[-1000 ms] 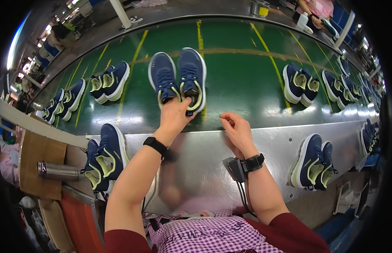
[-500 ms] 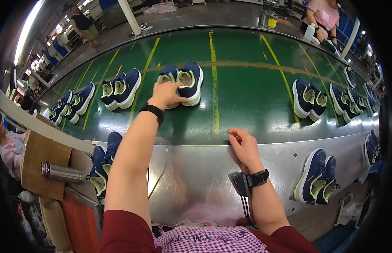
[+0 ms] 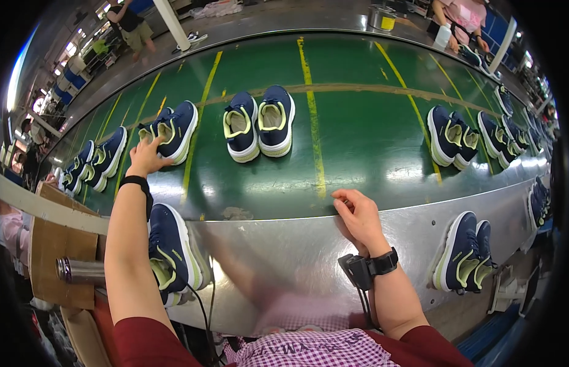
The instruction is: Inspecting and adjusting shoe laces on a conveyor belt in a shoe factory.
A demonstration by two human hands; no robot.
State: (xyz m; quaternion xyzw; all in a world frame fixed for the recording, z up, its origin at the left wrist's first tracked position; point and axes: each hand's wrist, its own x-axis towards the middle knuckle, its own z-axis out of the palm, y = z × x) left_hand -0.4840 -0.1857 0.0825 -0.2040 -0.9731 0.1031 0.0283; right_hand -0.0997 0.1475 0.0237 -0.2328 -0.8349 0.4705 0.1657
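My left hand (image 3: pixel 148 156) reaches to a pair of navy sneakers (image 3: pixel 178 131) with lime lining and white soles on the green conveyor belt. Its fingers and thumb close around the heels, covering part of the left shoe. Right of it, another navy pair (image 3: pixel 273 119) stands side by side, heels toward me, untouched. My right hand (image 3: pixel 359 215) hovers by the belt's near edge with loosely curled fingers and nothing visible in them. A black wrist strap with a small dark box (image 3: pixel 364 269) and cables sits on that arm.
More navy pairs stand on the belt at far left (image 3: pixel 96 160) and right (image 3: pixel 454 137). On the metal ledge (image 3: pixel 321 254) sit pairs near my left forearm (image 3: pixel 171 244) and at right (image 3: pixel 459 254). A steel flask (image 3: pixel 82 270) lies beside a cardboard box (image 3: pixel 64 244).
My left hand has let go of the middle pair and moved left to the neighbouring pair. The middle pair's heels now sit more evenly in line. The right hand has hardly moved.
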